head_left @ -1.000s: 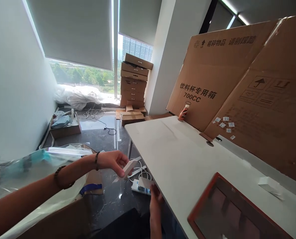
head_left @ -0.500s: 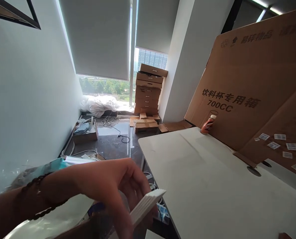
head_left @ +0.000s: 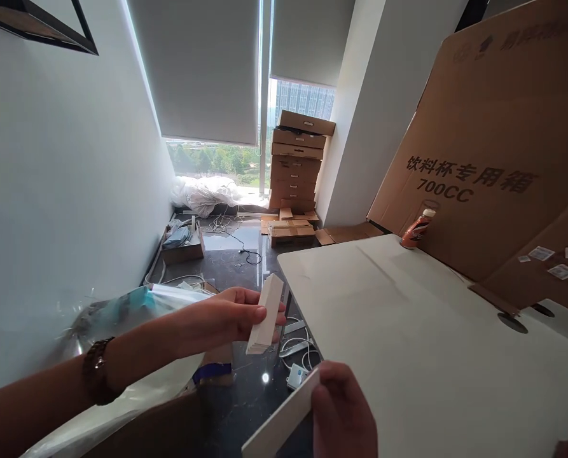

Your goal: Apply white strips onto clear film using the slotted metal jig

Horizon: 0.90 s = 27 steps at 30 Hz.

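My left hand [head_left: 226, 318] reaches in from the left and is closed on a thin stack of white flat pieces [head_left: 265, 314], held upright just off the near-left corner of the white table [head_left: 408, 331]. My right hand [head_left: 343, 413] sits low at the bottom edge. Its fingers pinch the end of one white flat piece [head_left: 284, 420] that slants down to the left. The two hands are apart, with the stack above and left of the single piece.
A big cardboard sheet [head_left: 493, 146] with printed characters leans along the table's far side, with a small orange bottle [head_left: 417, 229] at its foot. A clear plastic bag [head_left: 121, 318] lies in a box at my left. Cardboard boxes [head_left: 297, 165] are stacked by the window; cables lie on the dark floor.
The view has swung up and left. My left hand has turned the white stack upright and moved it away from the camera. My right hand has come back into view holding one white piece.
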Tool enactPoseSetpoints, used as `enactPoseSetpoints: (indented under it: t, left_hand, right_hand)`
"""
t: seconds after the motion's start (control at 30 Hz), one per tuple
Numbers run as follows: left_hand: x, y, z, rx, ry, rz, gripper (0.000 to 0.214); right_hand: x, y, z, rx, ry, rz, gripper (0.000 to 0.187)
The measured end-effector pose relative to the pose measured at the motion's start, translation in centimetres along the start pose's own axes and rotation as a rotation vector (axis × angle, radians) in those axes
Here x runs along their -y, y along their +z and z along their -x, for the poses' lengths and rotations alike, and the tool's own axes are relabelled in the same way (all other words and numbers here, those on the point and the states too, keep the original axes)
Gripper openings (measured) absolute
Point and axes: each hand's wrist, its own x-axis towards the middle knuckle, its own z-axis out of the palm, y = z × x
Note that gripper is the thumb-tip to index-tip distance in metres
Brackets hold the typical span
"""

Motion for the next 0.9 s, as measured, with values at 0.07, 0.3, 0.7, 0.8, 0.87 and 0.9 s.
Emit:
enactPoseSetpoints:
  t: [0.07, 0.3, 0.7, 0.8, 0.87, 0.9]
  left_hand:
    - [0.0, 1.4, 0.9, -0.002, 0.002, 0.025, 0.027]
    - [0.0, 6.5, 2.3, 0.007, -0.078, 0.108, 0.046]
    - [1.1, 5.8, 1.3, -0.023, -0.047, 0.207, 0.054]
    - [1.6, 5.8, 1.1, -0.029, -0.017, 0.250, 0.051]
    - [1.9, 5.8, 1.0, -0.024, -0.012, 0.244, 0.046]
    - [1.9, 5.8, 1.0, -0.022, -0.016, 0.235, 0.044]
  right_hand:
    - [4.1, 0.5, -1.7, 0.055, -0.098, 0.047, 0.034]
    - [10.5, 2.9, -3.7, 0.235, -0.139, 0.241, 0.020]
    - [9.3, 3.2, -3.7, 0.142, -0.265, 0.357, 0.009]
    - [8.8, 3.5, -3.7, 0.137, -0.309, 0.373, 0.009]
    - [8.5, 3.6, -3.8, 0.133, -0.312, 0.378, 0.010]
    - [8.3, 3.5, -3.8, 0.130, -0.305, 0.382, 0.010]
